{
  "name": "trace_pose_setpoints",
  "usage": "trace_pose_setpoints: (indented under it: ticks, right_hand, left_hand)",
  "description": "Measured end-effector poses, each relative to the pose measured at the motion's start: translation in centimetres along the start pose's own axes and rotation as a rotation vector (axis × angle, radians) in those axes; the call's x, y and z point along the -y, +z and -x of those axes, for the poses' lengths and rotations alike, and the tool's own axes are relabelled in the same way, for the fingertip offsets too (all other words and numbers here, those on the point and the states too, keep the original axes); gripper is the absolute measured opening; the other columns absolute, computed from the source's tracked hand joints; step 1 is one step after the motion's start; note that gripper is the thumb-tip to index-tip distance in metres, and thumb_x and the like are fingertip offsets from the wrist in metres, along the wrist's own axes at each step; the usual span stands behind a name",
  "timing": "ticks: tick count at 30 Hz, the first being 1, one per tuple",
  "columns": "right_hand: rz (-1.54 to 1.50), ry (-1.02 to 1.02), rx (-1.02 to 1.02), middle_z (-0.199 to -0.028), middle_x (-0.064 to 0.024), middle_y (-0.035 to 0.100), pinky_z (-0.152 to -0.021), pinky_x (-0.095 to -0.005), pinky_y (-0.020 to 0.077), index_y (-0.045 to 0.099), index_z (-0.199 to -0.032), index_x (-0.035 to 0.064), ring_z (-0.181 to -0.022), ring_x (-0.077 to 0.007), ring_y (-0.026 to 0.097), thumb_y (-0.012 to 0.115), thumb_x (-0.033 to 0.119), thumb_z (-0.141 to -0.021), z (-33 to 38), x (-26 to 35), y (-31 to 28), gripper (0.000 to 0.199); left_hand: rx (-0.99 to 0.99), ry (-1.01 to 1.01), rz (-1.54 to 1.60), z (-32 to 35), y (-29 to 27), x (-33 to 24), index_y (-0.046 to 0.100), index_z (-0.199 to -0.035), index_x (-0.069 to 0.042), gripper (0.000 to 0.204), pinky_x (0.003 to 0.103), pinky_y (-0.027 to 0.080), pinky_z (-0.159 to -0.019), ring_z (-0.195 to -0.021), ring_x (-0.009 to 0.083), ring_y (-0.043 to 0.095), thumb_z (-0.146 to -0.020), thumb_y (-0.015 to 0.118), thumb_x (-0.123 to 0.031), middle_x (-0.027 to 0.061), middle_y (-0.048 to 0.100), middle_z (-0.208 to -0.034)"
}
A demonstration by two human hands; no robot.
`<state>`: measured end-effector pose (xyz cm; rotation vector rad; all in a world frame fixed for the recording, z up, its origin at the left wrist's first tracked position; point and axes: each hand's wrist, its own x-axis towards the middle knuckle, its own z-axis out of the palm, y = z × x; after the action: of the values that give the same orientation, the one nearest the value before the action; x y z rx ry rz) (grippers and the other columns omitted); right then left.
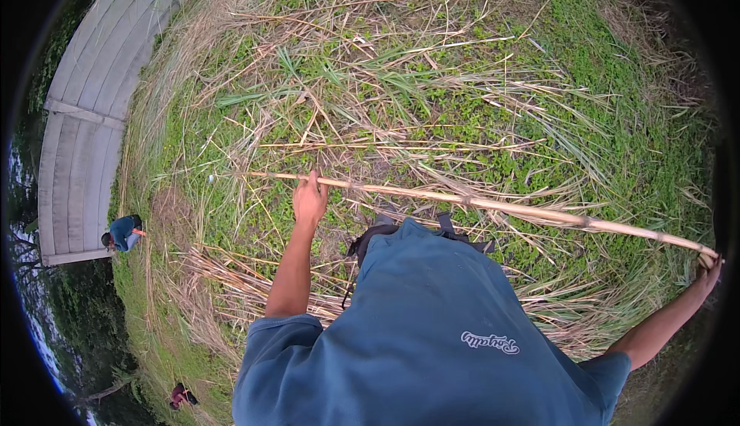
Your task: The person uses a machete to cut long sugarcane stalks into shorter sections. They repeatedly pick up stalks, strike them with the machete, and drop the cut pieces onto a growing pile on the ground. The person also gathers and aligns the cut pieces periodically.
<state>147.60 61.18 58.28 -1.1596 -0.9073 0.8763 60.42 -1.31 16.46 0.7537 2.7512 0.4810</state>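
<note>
A long, pale jointed cane pole (478,202) stretches across in front of my body, tilted slightly down toward the right. Near its thinner left end, my left hand (310,201) is closed around it, fingers on the far side. At the far right, by the rim of the picture, my right hand (708,270) grips the thicker end; its fingers are partly in shadow. Both arms are spread wide. Beneath the pole lie cut dry stalks (347,145) and long green leaves (385,83).
A heap of dry canes (231,272) lies left of my body. Farther left stands a grey panel wall (85,141). One person in a blue-green top (123,233) bends near its end; another in dark red (181,397) is lower left. Trees (85,310) stand behind.
</note>
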Motion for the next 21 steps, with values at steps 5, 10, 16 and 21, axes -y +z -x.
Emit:
trace_pose_setpoints:
  ticks: [5,10,16,21]
  right_hand:
    - [0.132,-0.190,-0.143,-0.089,-0.0150,0.064,-0.069,-0.0367,0.0537,0.057,-0.110,0.0007,-0.080,-0.0280,0.063,0.054,0.033,-0.094,10.4,-0.7,10.4,0.036]
    - [0.380,-0.354,-0.179,-0.091,-0.0074,0.065,-0.075,-0.0313,0.0513,0.064,-0.112,0.0004,-0.083,-0.0164,0.062,0.056,0.043,-0.097,21.2,-7.4,13.4,0.046]
    - [0.374,-0.199,0.356,-0.070,0.0024,0.054,-0.045,-0.0201,0.0368,0.057,-0.108,0.0034,-0.053,-0.0054,0.048,0.065,0.019,-0.094,43.4,-14.4,19.7,0.023]
    - [0.426,0.129,0.549,-0.066,0.0013,0.052,-0.044,-0.0221,0.0401,0.055,-0.099,0.0026,-0.051,-0.0058,0.051,0.069,0.019,-0.090,51.7,-16.7,21.4,0.023]
  left_hand:
    - [-0.154,0.437,-0.416,1.4,0.8,-2.2,0.064,-0.093,-0.007,0.019,0.061,0.036,-0.093,-0.104,0.0426,0.047,-0.087,0.062,-0.025,0.0153,0.055,-0.104]
    - [0.173,0.587,-0.018,0.9,-1.1,-9.8,0.060,-0.081,-0.002,0.024,0.050,0.046,-0.075,-0.081,0.0384,0.058,-0.092,0.059,-0.024,0.0181,0.059,-0.084]
    - [0.524,0.780,0.161,3.6,-4.5,-22.3,0.052,-0.091,0.001,0.034,0.052,0.045,-0.059,-0.065,0.0438,0.059,-0.099,0.050,-0.032,0.0231,0.059,-0.068]
    - [0.783,0.784,0.315,6.3,-6.7,-25.3,0.050,-0.099,0.001,0.039,0.050,0.043,-0.059,-0.065,0.0435,0.058,-0.102,0.043,-0.038,0.0223,0.057,-0.066]
